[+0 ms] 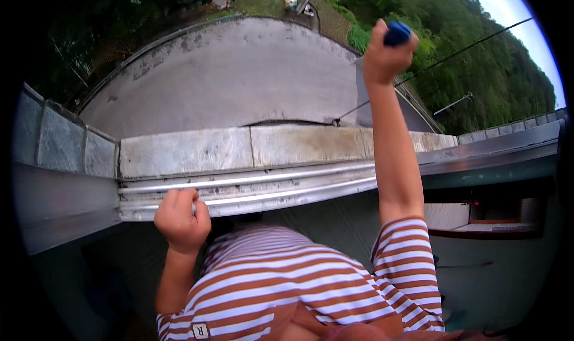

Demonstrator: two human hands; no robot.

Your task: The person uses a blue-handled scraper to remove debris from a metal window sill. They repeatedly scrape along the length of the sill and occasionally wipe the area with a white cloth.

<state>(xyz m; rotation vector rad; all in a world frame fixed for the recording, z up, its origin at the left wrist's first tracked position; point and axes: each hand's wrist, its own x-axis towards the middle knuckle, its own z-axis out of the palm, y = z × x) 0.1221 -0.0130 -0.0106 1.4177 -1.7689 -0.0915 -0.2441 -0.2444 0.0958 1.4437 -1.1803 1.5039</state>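
Observation:
My right arm reaches out past the window sill. At its end my right hand [388, 57] is closed round a dark blue object [397, 34]; its kind does not show, as the fingers cover part of it. My left hand [183, 220] is a fist at the near edge of the window's metal sliding track [287, 188]. A small pale bit shows between its thumb and fingers, too little to name. Beyond the two raised rails of the track lies a pale tiled ledge [305, 148], with dark specks and stains along the frame.
Outside and below stretches a grey flat concrete roof [239, 72]. A dark cable [472, 51] crosses from the ledge to the upper right, behind my right arm. Grey wall tiles [60, 135] flank the opening at left. A metal window frame [490, 150] runs along the right.

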